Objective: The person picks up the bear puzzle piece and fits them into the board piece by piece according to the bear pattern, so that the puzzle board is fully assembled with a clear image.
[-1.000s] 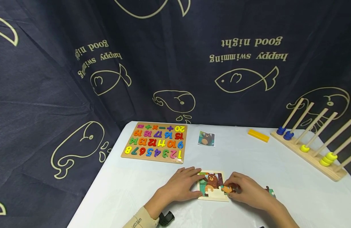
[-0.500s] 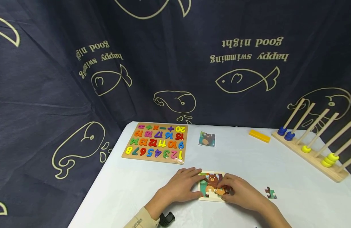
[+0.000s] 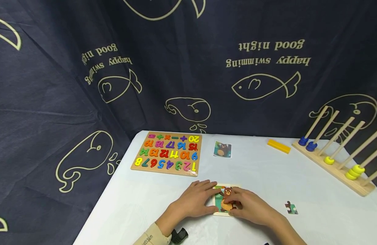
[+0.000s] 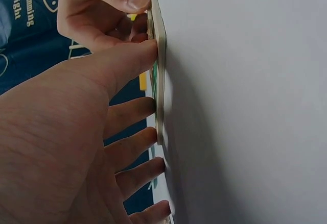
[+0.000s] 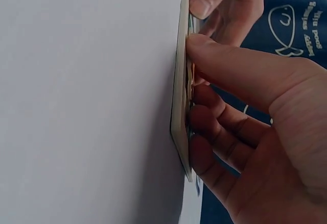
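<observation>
A small jigsaw puzzle board [image 3: 222, 214] with a brown bear picture lies on the white table in front of me. My left hand [image 3: 194, 200] rests along its left side, fingers extended; in the left wrist view the thumb [image 4: 138, 58] touches its edge. My right hand [image 3: 254, 208] pinches a puzzle piece [image 3: 227, 207] at the lower middle of the board, below the bear's head. The right hand covers the board's right part. Off to the right lies a loose brown and green puzzle piece [image 3: 292, 208].
Behind the hands lie a wooden number board [image 3: 167, 153] and a bear picture card [image 3: 222, 150]. A yellow block [image 3: 278, 146] and a bead abacus [image 3: 332, 166] are at the right. A dark patterned cloth [image 3: 182, 75] hangs at the back.
My right hand has carried its puzzle piece leftward, from the board's right edge to the lower middle. The loose piece at the right is now uncovered. The left hand stays put.
</observation>
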Tool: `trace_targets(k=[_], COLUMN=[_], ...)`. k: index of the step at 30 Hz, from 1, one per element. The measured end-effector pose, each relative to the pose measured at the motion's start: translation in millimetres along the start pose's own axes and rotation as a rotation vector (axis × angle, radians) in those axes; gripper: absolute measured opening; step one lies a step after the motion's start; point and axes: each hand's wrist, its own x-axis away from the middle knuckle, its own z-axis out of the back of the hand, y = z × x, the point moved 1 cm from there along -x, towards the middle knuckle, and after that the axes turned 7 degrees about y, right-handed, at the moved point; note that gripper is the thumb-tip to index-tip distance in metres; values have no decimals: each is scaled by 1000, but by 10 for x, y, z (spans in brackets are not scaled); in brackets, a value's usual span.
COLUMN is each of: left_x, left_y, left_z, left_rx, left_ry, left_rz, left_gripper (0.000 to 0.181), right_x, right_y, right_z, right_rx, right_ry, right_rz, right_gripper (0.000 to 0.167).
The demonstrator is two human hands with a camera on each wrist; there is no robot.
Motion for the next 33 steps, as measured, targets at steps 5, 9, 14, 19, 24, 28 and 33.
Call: trace_targets(k=[5,9,14,19,24,28,33], left_x=[-2,3,2,-17,-31,-35,-39], left_y=[6,23,56,120,151,166,183], left_z=[-8,9,7,-25,-39,-44,-80], left_rx=[9,9,-9,-38,-54,-61,-66], left_ry=[-5,-8,9,65,99,120,146], left_rz=[-1,10,39,76,95,114,128], left_gripper=[61,61,58,53,50,50,51], right_x=[-10,-7,-7,-10,-24,-26,-10], right_y=[0,11,12,21,-4,-26,-10], right_z=[-10,-13,-7,-6,-17,-38,-50], right_rx=[-15,-26,-61,-66,-30,-24,-31], right_ry=[8,9,-4,29,84,95,73], right_rz=[1,1,-18,6,12,22,6], right_gripper=[25,25,26,23,20,15,14])
